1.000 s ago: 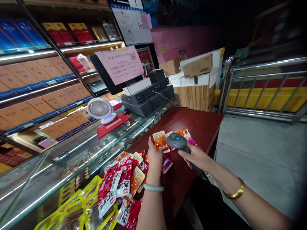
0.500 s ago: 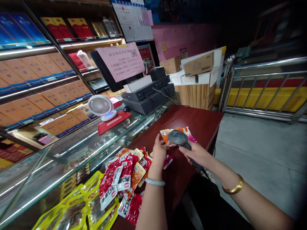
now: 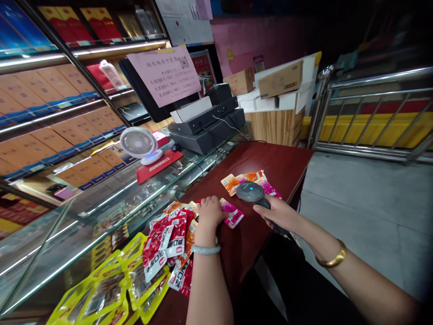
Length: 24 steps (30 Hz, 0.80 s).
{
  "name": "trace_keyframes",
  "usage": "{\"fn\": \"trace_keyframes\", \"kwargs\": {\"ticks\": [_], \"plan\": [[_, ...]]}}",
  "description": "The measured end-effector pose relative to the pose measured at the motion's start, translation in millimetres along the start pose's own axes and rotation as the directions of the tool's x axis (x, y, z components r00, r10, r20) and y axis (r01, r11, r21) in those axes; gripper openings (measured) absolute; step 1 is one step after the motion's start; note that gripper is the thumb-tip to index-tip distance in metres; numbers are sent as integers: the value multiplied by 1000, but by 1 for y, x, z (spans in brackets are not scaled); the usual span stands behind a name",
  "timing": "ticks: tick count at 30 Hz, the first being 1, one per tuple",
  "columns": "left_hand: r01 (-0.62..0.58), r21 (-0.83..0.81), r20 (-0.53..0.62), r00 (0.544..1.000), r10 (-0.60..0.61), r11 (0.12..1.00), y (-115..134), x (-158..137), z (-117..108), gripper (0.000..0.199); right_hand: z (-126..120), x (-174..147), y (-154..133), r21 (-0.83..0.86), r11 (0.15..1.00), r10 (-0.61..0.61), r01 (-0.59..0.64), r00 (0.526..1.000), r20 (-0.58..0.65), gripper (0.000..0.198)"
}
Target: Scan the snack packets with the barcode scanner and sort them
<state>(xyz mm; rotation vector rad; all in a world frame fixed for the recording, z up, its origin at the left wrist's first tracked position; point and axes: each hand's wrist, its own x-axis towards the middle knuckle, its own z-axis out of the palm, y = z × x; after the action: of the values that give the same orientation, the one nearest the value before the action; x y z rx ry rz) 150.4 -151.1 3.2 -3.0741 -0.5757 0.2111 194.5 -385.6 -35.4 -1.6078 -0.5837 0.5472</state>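
Note:
My right hand is wrapped around the handle of a dark grey barcode scanner, whose top shows a small blue light. Under and beyond the scanner head lie orange and purple snack packets on the dark red tabletop. My left hand rests palm down at the edge of a pile of red and white snack packets, its thumb apart from the curled fingers. Close to that thumb is a purple packet. Yellow-edged snack packets are spread nearer to me on the left.
A glass display counter runs along the left, carrying a small white fan on a red mat. Behind stand a monitor with a pink paper sign and a dark cash drawer. A metal railing is at the right.
My left hand has moved left, from beside the scanner head to the packet pile. The scanner stays in my right hand, and its blue light now shows. The view has tilted slightly.

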Motion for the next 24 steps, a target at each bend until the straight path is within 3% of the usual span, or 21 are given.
{"fn": "trace_keyframes", "kwargs": {"ticks": [7,9,13,16,19,22,24], "plan": [[78,-109,-33,996,-82,991,2,7,7,64,2,-1,4,-9,1000,15,-15,1000,-1,44],[27,-147,-40,999,-34,989,0,8,8,61,2,-2,4,-16,1000,13,-13,1000,-2,44],[-97,-185,-76,994,84,978,-1,8,6,36,2,-4,5,-12,1000,25,-25,1000,-1,43],[-206,-216,-68,978,195,954,7,4,4,40,1,-5,4,-1,1000,20,-20,1000,-1,44],[-295,-217,14,952,305,931,19,-3,3,41,1,-6,2,6,1000,22,-22,1000,-7,46],[-270,-147,90,954,285,952,24,-6,1,33,0,-8,-1,11,999,30,-30,1000,-5,46],[-204,-157,71,974,217,966,22,-5,2,31,0,-9,-3,2,1000,25,-25,1000,-5,45]]}}
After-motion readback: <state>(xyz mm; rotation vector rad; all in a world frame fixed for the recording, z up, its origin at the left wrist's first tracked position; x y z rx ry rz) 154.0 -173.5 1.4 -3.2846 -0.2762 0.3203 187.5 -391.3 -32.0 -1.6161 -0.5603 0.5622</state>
